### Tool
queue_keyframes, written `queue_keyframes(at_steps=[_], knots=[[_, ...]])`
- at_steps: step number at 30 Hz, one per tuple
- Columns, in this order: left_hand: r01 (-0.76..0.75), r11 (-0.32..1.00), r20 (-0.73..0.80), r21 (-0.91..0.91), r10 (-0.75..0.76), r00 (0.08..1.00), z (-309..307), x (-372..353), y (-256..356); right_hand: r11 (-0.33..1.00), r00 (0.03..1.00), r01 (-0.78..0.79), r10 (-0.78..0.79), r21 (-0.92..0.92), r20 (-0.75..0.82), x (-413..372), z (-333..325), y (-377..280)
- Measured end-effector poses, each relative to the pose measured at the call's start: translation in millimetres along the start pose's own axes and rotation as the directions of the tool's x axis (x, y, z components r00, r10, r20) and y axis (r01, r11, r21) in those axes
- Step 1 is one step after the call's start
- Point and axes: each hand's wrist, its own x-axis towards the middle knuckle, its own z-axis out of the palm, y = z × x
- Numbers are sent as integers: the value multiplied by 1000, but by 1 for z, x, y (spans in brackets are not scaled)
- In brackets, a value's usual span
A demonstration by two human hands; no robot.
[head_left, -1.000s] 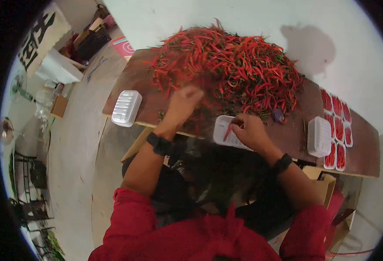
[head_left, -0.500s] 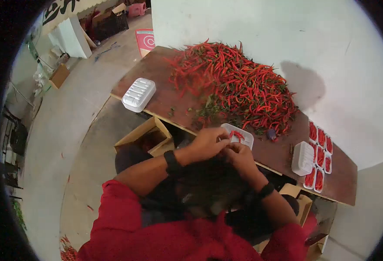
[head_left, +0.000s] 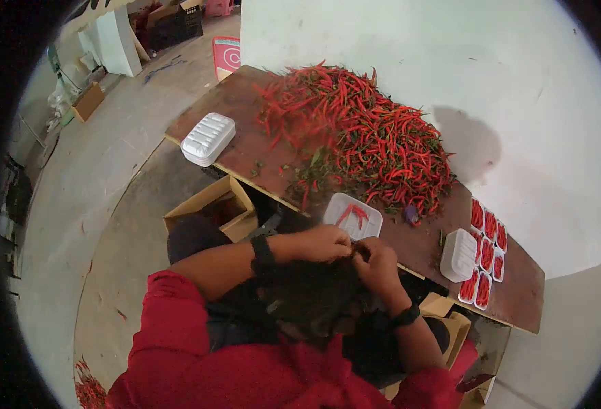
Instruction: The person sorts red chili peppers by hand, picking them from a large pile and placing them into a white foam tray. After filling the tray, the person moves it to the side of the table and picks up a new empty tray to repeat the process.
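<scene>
My left hand [head_left: 324, 243] and my right hand [head_left: 379, 266] meet over my lap, at the table's front edge. Both have their fingers pinched together, fingertips almost touching. Whatever lies between them is too small and dark to make out. Just beyond the hands sits a white foam tray [head_left: 375, 229] holding a few red chili peppers [head_left: 356, 214]. Behind it rises a large heap of red chili peppers [head_left: 389, 143] with green stems. Loose green stems and leaves [head_left: 314, 170] lie at the heap's near edge.
A stack of white trays [head_left: 208, 139] stands on the table [head_left: 246, 102] at left, another stack [head_left: 458, 255] at right. Beside that are several chili-filled trays [head_left: 483, 291]. Cardboard boxes [head_left: 239, 223] sit below the front edge. A white wall [head_left: 519, 102] backs the table.
The whole view has shifted, so the table sits slightly further left. Both hands have drawn back from the tray toward my lap, showing more of the tray. The fingers stay pinched.
</scene>
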Motion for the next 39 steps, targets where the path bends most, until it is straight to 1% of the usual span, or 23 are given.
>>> queue_keyframes(at_steps=[2, 3, 5, 6, 8, 9, 11, 12, 14, 15, 17, 18, 20, 21, 24, 26, 30, 32, 36, 38, 39], knots=[[-43, 985, 206, -169, 78, 975, -3, -3, -3, 996, 999, -38, 36, -76, -23, 9, -6, 10], [-33, 985, 216, -169, 70, 974, -4, -3, -2, 997, 999, -49, 47, -68, -22, 13, -10, 15], [13, 999, 399, -31, 0, 917, -7, -5, 4, 977, 975, -213, 212, -12, -64, 22, -18, 25], [18, 999, 403, -36, -2, 915, -7, -4, 5, 976, 974, -220, 219, -11, -59, 27, -21, 27], [6, 999, 334, 41, -19, 943, -7, -1, 5, 975, 971, -221, 219, -11, -94, 33, -26, 30], [9, 999, 339, 37, -21, 940, -8, 3, 0, 974, 970, -227, 226, -10, -91, 37, -24, 32], [-82, 966, 172, 247, 39, 984, -11, 12, -10, 952, 951, -305, 303, -14, -63, 44, -19, 34], [-80, 966, 176, 245, 37, 984, -13, 14, -14, 951, 949, -309, 308, -13, -61, 48, -17, 33], [-109, 945, 164, 307, 60, 985, -17, 18, -16, 933, 942, -335, 332, -129, -44, 55, -11, 27], [-107, 947, 167, 304, 58, 984, -18, 18, -17, 932, 941, -338, 336, -130, -40, 57, -8, 27], [-137, 928, 225, 346, 60, 973, -21, 18, -15, 925, 939, -339, 343, -171, -3, 62, -1, 28], [-134, 931, 224, 340, 58, 973, -21, 18, -18, 925, 939, -339, 345, -174, 3, 64, 1, 28], [-197, 918, 258, 345, 109, 960, -22, 16, -23, 940, 959, -275, 282, -203, 8, 68, 6, 27], [-192, 921, 255, 340, 107, 961, -23, 16, -23, 940, 959, -273, 282, -204, 16, 70, 8, 26], [-161, 924, 257, 348, 71, 964, -28, 14, -24, 935, 952, -290, 303, -205, 37, 75, 14, 25], [-197, 917, 253, 347, 111, 961, -29, 13, -27, 916, 937, -321, 344, -243, 59, 78, 15, 23], [-202, 914, 250, 351, 117, 961, -31, 11, -27, 916, 935, -333, 352, -223, 52, 82, 15, 16], [-186, 905, 266, 383, 85, 960, -34, 9, -22, 916, 937, -327, 346, -233, 42, 83, 13, 13], [-184, 900, 273, 396, 76, 959, -33, 10, -28, 905, 930, -332, 361, -264, 66, 85, 10, 7], [-202, 911, 206, 359, 134, 969, -31, 10, -32, 902, 941, -312, 337, -297, 38, 84, 11, 9], [-202, 911, 206, 360, 134, 969, -31, 10, -32, 903, 941, -312, 337, -296, 37, 83, 12, 12]])
